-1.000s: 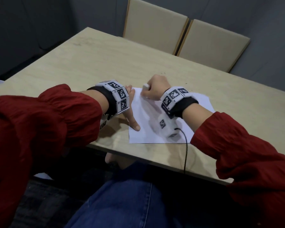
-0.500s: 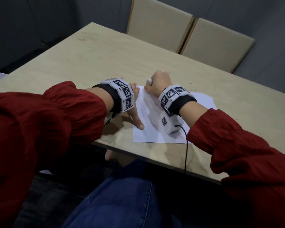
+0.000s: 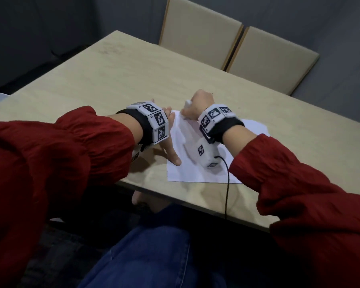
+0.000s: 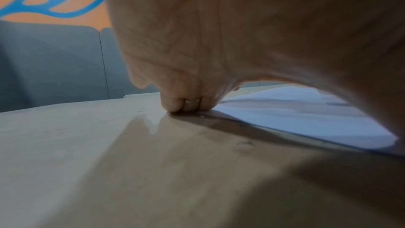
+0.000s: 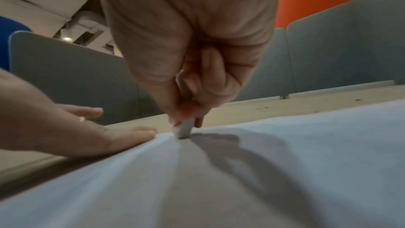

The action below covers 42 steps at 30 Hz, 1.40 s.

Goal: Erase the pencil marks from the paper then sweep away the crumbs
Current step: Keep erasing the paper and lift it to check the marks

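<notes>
The small white stick-shaped eraser [image 5: 183, 129] stands tilted with its lower tip pressed on the white sheet of paper [image 3: 197, 169], near the sheet's far left corner. The right hand [image 3: 197, 108] pinches it between curled fingers and thumb, its upper end poking out above the fist. Just left of that grip, the left hand [image 3: 168, 142] lies flat with straight fingers [image 5: 122, 136] on the paper's left edge. The sheet rests on the pale wooden table [image 3: 116, 80]; two beige padded chairs [image 3: 200, 32] stand beyond the far side.

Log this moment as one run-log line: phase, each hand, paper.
phase: erasing | right hand: grips eraser, tip on paper | left hand: flat, pressing paper's left edge | sweeping: not begun
</notes>
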Motion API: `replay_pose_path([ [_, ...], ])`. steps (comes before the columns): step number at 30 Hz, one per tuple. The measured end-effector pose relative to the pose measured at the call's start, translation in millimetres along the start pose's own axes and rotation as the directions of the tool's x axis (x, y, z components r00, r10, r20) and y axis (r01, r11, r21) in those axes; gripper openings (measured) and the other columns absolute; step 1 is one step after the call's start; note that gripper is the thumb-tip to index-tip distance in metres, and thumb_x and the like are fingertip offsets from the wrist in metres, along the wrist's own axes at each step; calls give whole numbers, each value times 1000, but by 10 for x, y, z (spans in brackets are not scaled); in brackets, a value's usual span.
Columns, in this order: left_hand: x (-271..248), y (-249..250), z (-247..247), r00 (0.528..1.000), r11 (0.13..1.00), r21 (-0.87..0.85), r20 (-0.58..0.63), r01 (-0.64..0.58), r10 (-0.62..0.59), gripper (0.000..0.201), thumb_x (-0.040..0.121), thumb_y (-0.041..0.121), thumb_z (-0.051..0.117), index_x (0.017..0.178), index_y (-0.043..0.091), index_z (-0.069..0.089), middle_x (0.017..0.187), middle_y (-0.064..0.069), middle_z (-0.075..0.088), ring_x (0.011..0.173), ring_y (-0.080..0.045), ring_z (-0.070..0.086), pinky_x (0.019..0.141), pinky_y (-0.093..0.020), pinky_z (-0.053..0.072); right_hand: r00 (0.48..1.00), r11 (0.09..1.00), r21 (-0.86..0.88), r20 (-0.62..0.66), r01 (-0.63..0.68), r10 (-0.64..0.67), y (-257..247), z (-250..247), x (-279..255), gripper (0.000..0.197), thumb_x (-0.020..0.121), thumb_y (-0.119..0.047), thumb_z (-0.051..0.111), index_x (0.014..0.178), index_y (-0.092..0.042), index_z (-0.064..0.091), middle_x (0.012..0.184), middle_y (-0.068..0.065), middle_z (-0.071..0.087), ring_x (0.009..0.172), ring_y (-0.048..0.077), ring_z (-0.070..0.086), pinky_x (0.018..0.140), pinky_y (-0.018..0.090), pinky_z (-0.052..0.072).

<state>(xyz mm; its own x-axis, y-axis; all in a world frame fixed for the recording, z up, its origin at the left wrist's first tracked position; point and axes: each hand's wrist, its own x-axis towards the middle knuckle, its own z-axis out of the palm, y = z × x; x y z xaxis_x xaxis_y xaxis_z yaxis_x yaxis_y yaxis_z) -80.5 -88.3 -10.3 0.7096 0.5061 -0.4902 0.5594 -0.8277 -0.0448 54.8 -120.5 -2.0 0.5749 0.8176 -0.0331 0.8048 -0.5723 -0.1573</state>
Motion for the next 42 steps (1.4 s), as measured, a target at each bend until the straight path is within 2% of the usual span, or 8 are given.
replay_pose_path([
  [8, 3, 6, -7, 1000, 1000, -17, 27, 9, -8, 180, 7, 103, 43, 150, 15, -22, 160, -4, -23, 149, -24, -15, 117, -58, -6, 973, 970, -116, -110, -216, 203, 1001, -310, -117, 40, 91, -18, 56, 58, -6, 38, 66, 12, 51, 84, 35, 62, 63, 31, 41],
  [11, -18, 12, 6, 1000, 1000, 5, 12, -6, 6, 178, 10, 104, 40, 150, 14, -21, 160, -4, -20, 148, -19, -16, 115, -56, -16, 993, 993, -96, -97, -72, 62, 646, -296, -174, 44, 95, -19, 50, 56, -7, 35, 69, 13, 53, 78, 35, 58, 62, 31, 39],
  [14, -28, 1, -13, 1000, 1000, 0, 14, -9, 9, 178, 9, 105, 41, 151, 15, -19, 161, -3, -17, 148, -17, -15, 114, -53, -20, 999, 998, 60, -28, 30, -28, 147, -100, -202, 41, 92, -23, 54, 56, -10, 38, 56, 3, 41, 59, 23, 45, 46, 25, 32],
  [16, -28, -2, -20, 1000, 1000, -9, 9, -9, 9, 177, 11, 105, 42, 151, 15, -19, 161, -3, -16, 149, -17, -14, 113, -52, -20, 999, 994, 103, -6, 36, -36, 77, 6, -166, 40, 88, -26, 61, 57, -12, 40, 57, 2, 42, 61, 21, 47, 41, 24, 28],
  [22, -50, 21, -19, 1000, 1000, 10, -5, -8, 8, 174, 16, 103, 45, 152, 12, -16, 162, -4, -13, 149, -17, -11, 113, -55, -17, 993, 993, -12, -29, -115, 114, 835, -189, -80, 38, 81, -26, 69, 58, -7, 46, 57, 5, 45, 65, 25, 50, 53, 28, 34],
  [27, -34, 6, -7, 1000, 1000, 3, 6, -4, 4, 175, 15, 104, 44, 151, 13, -20, 161, -3, -18, 148, -16, -16, 111, -54, -20, 958, 952, -106, -32, -286, 284, 1596, -387, -75, 40, 78, -29, 74, 59, -4, 49, 57, 7, 47, 58, 24, 49, 46, 25, 32],
  [31, -69, 7, -17, 1000, 1000, 8, -1, -13, 13, 171, 20, 101, 46, 151, 12, -18, 161, -4, -17, 149, -16, -14, 111, -54, -20, 941, 934, -116, -27, -337, 336, 1763, -437, -45, 42, 76, -34, 75, 58, -6, 48, 57, 7, 47, 51, 18, 42, 44, 23, 31],
  [42, 17, -26, -9, 999, 1000, 2, 29, -27, 27, 169, 23, 101, 51, 150, 16, -22, 160, -4, -22, 147, -19, -20, 113, -58, -18, 904, 852, -303, -117, -428, 412, 2230, -601, -278, 22, 93, -13, 56, 88, 5, 66, 62, 12, 51, 79, 36, 62, 61, 31, 44],
])
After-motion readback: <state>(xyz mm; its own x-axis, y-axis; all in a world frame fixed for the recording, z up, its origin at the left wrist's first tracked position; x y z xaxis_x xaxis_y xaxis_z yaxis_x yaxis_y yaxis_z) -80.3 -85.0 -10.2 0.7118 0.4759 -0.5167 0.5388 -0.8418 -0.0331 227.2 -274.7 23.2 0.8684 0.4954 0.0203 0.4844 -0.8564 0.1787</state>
